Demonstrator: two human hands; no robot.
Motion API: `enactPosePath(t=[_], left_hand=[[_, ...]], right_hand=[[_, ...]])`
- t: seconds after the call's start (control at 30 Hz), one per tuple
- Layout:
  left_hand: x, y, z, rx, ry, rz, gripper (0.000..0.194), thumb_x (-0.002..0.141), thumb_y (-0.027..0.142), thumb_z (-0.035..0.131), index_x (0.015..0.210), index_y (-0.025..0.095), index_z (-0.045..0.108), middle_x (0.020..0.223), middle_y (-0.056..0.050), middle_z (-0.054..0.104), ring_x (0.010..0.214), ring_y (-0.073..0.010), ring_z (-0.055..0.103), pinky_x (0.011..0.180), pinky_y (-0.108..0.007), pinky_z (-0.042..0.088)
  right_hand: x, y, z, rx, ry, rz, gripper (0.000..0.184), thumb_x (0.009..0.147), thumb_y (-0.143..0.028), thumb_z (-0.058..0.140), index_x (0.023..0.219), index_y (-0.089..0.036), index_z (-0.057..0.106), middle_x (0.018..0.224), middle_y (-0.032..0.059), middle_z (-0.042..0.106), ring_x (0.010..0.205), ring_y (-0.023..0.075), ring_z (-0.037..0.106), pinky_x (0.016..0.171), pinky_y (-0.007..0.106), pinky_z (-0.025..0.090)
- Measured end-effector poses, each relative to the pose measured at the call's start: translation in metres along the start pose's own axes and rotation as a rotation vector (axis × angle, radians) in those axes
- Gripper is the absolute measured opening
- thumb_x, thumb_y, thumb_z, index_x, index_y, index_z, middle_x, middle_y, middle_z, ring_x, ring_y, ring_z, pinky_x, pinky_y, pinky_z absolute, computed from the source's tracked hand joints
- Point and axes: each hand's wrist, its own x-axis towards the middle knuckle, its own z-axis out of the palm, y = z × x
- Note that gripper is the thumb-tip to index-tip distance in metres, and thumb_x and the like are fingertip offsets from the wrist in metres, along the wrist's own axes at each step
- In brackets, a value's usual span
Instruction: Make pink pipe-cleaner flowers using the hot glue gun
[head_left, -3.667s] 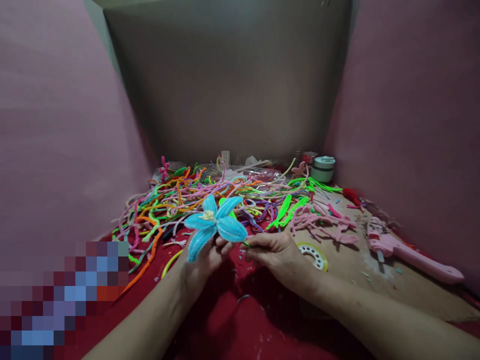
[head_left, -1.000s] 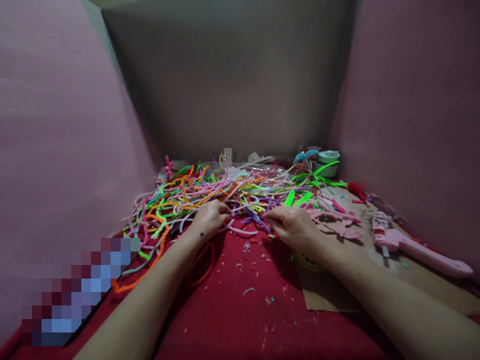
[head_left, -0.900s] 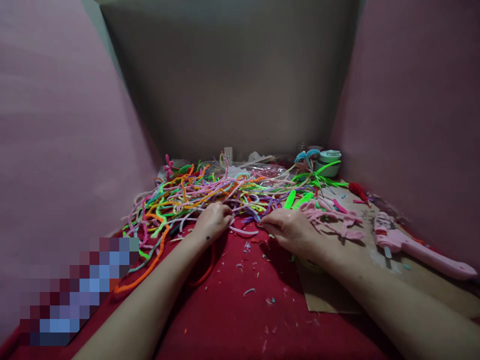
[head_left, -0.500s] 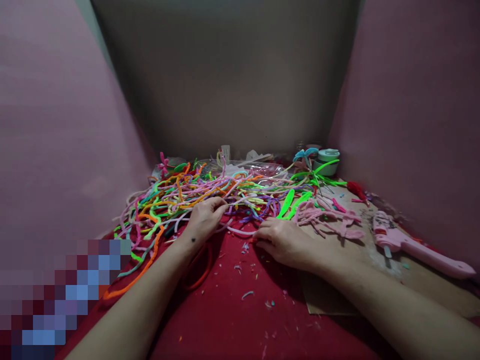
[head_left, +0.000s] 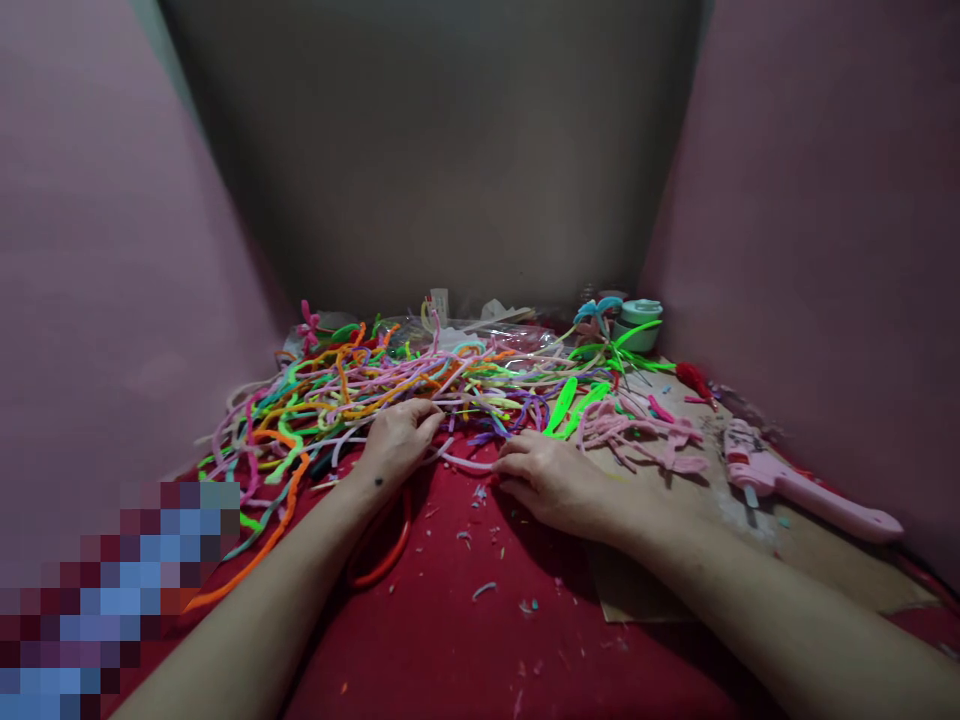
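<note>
A pale pink pipe cleaner (head_left: 469,463) bows between my two hands, low over the red cloth. My left hand (head_left: 397,440) is closed at its left end, thumb and fingers pinched together at the near edge of the pipe cleaner pile (head_left: 352,390). My right hand (head_left: 541,482) has its fingers curled around the right end, and the fingertips are partly hidden. Just beyond the right hand lie bright green leaf-shaped pieces (head_left: 576,408) of bent pipe cleaner. Under my left wrist a red loop (head_left: 384,560) rests on the cloth.
A pink glue gun (head_left: 814,495) lies on a cardboard sheet (head_left: 652,595) at the right. Beside it are pink pipe cleaner shapes (head_left: 637,430). A mint-lidded jar (head_left: 640,325) stands at the back. Clippings dot the red cloth (head_left: 450,650).
The whole view has shifted slightly left. Both hands keep nearly the same pose, with the pale pink pipe cleaner still stretched between them.
</note>
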Motion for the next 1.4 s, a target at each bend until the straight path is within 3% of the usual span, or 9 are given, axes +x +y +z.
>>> enactPosePath(t=[0.33, 0.47, 0.67, 0.87, 1.03, 1.1, 1.2, 1.4], left_hand=[[0.004, -0.007, -0.001, 0.098, 0.022, 0.071, 0.022, 0.074, 0.028, 0.049, 0.075, 0.018, 0.069, 0.087, -0.006, 0.067, 0.083, -0.0208, 0.060, 0.081, -0.032, 0.043], [0.007, -0.010, 0.002, 0.110, -0.002, 0.115, 0.024, 0.075, 0.025, 0.049, 0.084, 0.019, 0.070, 0.091, -0.006, 0.067, 0.088, -0.0205, 0.059, 0.085, -0.032, 0.043], [0.008, -0.016, 0.001, 0.043, 0.054, 0.143, 0.035, 0.075, 0.014, 0.044, 0.100, 0.020, 0.068, 0.101, -0.006, 0.067, 0.095, -0.0193, 0.058, 0.090, -0.033, 0.043], [0.009, -0.026, -0.009, -0.017, 0.061, 0.138, 0.032, 0.072, 0.013, 0.046, 0.092, 0.018, 0.070, 0.099, -0.005, 0.066, 0.095, -0.0189, 0.059, 0.090, -0.031, 0.044], [0.013, -0.041, -0.009, -0.017, 0.062, 0.179, 0.030, 0.069, 0.009, 0.048, 0.081, 0.020, 0.073, 0.109, -0.003, 0.063, 0.101, -0.0186, 0.058, 0.094, -0.031, 0.043], [0.013, -0.044, -0.008, -0.011, 0.046, 0.206, 0.030, 0.067, 0.008, 0.049, 0.081, 0.020, 0.073, 0.114, -0.003, 0.061, 0.106, -0.0194, 0.056, 0.096, -0.032, 0.042], [0.012, -0.047, -0.008, -0.003, 0.041, 0.235, 0.036, 0.065, 0.003, 0.048, 0.085, 0.019, 0.072, 0.122, -0.004, 0.057, 0.114, -0.0205, 0.050, 0.100, -0.032, 0.039], [0.014, -0.053, -0.007, -0.008, 0.079, 0.252, 0.039, 0.067, 0.002, 0.048, 0.095, 0.019, 0.070, 0.121, -0.007, 0.057, 0.116, -0.0214, 0.048, 0.101, -0.035, 0.038]], right_hand=[[0.000, -0.003, -0.003, 0.020, -0.040, 0.010, 0.019, 0.083, -0.018, 0.050, 0.088, -0.016, 0.068, 0.085, 0.0066, 0.063, 0.078, 0.0141, 0.054, 0.069, 0.025, 0.040], [-0.001, -0.002, -0.001, 0.039, 0.006, -0.004, 0.019, 0.084, -0.018, 0.049, 0.086, -0.017, 0.069, 0.086, 0.0076, 0.063, 0.080, 0.0148, 0.055, 0.071, 0.026, 0.041], [0.000, -0.001, -0.004, 0.117, 0.120, -0.023, 0.020, 0.083, -0.015, 0.049, 0.087, -0.016, 0.069, 0.089, 0.0089, 0.066, 0.083, 0.0159, 0.058, 0.076, 0.028, 0.045], [0.032, -0.011, -0.007, 0.276, 0.093, 0.060, 0.025, 0.082, -0.011, 0.047, 0.090, -0.018, 0.070, 0.086, 0.0055, 0.070, 0.078, 0.0141, 0.063, 0.072, 0.024, 0.047], [0.086, -0.013, 0.009, 0.017, 0.044, 0.072, 0.034, 0.082, -0.011, 0.043, 0.104, -0.022, 0.066, 0.102, 0.0048, 0.069, 0.092, 0.0164, 0.062, 0.078, 0.024, 0.044], [0.101, -0.008, 0.015, -0.099, -0.035, 0.125, 0.033, 0.081, -0.012, 0.044, 0.101, -0.024, 0.067, 0.097, 0.0042, 0.070, 0.087, 0.0170, 0.064, 0.073, 0.023, 0.044], [0.112, -0.001, 0.020, -0.183, -0.095, 0.176, 0.030, 0.078, -0.013, 0.046, 0.093, -0.023, 0.070, 0.086, 0.0072, 0.072, 0.078, 0.0202, 0.065, 0.066, 0.026, 0.044], [0.116, 0.007, 0.014, -0.336, -0.163, 0.222, 0.030, 0.076, -0.016, 0.047, 0.094, -0.022, 0.071, 0.085, 0.0129, 0.070, 0.079, 0.0260, 0.065, 0.065, 0.032, 0.044]])
